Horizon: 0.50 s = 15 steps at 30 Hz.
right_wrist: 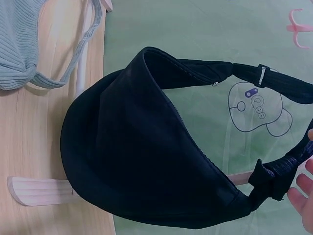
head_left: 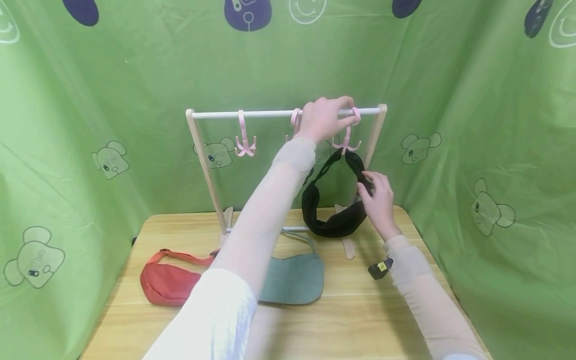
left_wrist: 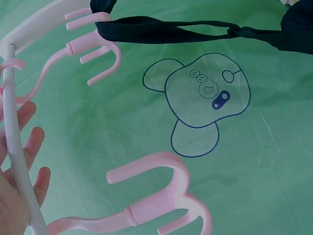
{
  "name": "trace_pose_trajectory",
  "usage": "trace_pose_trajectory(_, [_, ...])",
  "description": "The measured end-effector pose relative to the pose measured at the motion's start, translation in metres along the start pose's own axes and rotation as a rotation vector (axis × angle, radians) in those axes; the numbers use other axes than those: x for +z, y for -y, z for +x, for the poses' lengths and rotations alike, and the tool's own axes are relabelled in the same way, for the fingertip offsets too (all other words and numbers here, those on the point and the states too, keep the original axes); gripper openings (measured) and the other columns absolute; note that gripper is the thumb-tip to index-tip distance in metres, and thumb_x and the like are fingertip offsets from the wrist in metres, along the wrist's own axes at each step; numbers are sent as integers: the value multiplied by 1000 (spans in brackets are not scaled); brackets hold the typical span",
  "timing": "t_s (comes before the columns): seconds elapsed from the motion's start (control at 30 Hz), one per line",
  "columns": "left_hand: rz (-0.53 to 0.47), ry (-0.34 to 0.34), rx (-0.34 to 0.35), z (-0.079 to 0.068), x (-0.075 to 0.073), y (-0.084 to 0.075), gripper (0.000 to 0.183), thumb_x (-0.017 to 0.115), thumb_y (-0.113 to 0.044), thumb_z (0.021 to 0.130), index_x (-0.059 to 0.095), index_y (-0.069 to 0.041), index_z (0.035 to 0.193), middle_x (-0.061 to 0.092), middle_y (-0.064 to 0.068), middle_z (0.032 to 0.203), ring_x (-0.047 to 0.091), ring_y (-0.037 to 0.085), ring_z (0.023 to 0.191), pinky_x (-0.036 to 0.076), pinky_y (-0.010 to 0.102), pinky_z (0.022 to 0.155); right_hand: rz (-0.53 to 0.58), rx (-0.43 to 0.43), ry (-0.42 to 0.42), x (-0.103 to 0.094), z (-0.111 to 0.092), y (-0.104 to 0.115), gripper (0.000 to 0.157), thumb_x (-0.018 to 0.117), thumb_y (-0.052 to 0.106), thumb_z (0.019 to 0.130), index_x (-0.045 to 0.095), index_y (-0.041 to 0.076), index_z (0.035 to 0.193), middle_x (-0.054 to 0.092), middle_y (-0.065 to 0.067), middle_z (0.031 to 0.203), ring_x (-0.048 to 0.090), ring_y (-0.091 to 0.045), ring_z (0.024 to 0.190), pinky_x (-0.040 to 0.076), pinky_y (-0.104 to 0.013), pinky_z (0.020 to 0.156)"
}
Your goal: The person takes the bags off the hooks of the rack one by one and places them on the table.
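Note:
A black sling bag point(head_left: 335, 225) hangs by its strap from the right pink hook point(head_left: 346, 145). The right wrist view shows the bag's long zipper and strap slider point(right_wrist: 262, 75). Up at the rack's white rail point(head_left: 270, 114), my left hand point(head_left: 321, 120) pinches the top loop of that hook between thumb and forefinger. Its other fingers point(left_wrist: 34, 142) lie loosely behind the rail in the left wrist view. Lower down, my right hand point(head_left: 380, 200) holds the bag's strap on its right side between thumb and fingers. Only a few fingertips point(right_wrist: 298, 198) show in the right wrist view.
Two more pink hooks, one at left point(head_left: 244, 142) and one partly behind my left hand point(head_left: 294, 119), hang on the rail. A red bag point(head_left: 166, 285) and a grey-green bag point(head_left: 294, 280) lie on the wooden table point(head_left: 342, 320). Green curtain point(head_left: 450, 125) surrounds the table.

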State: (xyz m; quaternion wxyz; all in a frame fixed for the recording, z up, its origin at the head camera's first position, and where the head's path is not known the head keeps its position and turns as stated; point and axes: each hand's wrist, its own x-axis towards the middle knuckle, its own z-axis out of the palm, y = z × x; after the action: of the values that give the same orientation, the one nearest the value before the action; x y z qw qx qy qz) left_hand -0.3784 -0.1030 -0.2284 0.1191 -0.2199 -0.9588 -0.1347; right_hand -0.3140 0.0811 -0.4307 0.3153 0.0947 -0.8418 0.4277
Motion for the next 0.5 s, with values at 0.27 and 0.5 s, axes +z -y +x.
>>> trace_pose_trajectory(0.27, [13,-5,-2,-1,0,-1,49,44,-69,91,49,-46,134,68,-14,118,55,13,89,42,27,73,-32,27,25,0,4,-4,40,67,12,89,59,1,127,55,-23,130,49,-39,123,37,-55,108])
trace_pose_trajectory(0.5, [17,-13,0,-2,1,-1,49,44,-69,91,49,-46,133,68,-14,117,54,12,89,41,28,75,-25,100,56,3,8,-8,41,68,12,89,56,0,127,55,-21,128,52,-38,117,40,-53,105])
